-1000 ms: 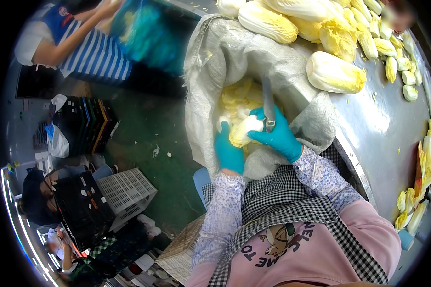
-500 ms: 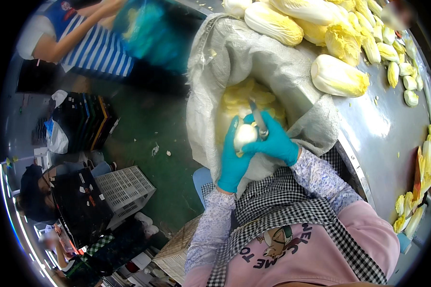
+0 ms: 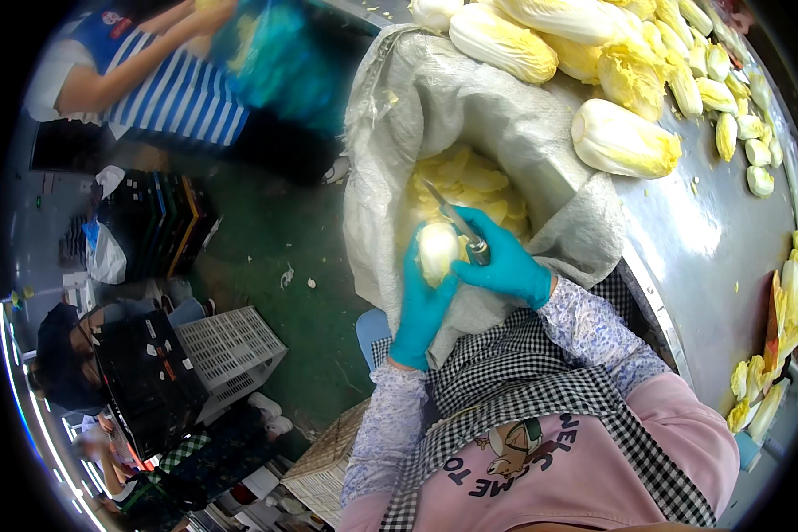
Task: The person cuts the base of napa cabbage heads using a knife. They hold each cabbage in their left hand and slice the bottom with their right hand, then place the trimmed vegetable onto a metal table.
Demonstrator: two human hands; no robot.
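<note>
My left hand, in a teal glove, is closed around a small trimmed napa cabbage heart, pale white and yellow. My right hand, gloved alike, grips the dark handle of a knife; its blade points away from me and to the left. The right fingers are next to the cabbage heart's right side. Both hands are over the mouth of a white woven sack, with its edge rolled back. Loose yellow cabbage leaves lie inside the sack.
A metal table curves along the right, bearing a large napa cabbage, a heap of others and smaller hearts. At upper left a person in a striped apron handles a teal bag. A grey plastic crate stands at left.
The cabbage heart has turned upright in my left hand, which has moved slightly left and down. The knife has swung so its tip points further left.
</note>
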